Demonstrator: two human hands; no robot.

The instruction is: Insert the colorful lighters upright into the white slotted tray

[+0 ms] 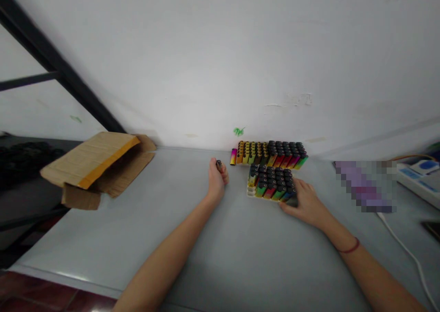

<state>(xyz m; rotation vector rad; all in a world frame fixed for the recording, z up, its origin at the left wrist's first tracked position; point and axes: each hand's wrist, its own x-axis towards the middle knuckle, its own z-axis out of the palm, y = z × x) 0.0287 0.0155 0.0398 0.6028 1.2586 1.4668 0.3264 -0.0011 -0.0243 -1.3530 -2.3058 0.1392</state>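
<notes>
Left hand [216, 181] closed around a lighter [218, 164]; right hand [307, 204] touches packed lighters [271, 183], grip unclear.

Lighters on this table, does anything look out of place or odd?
One pink and yellow lighter sits alone, just off the left end of the back rows of lighters, so it stands out from the neat groups. The front block of lighters, touched by the right hand, also sits slightly skewed against those rows.
</notes>
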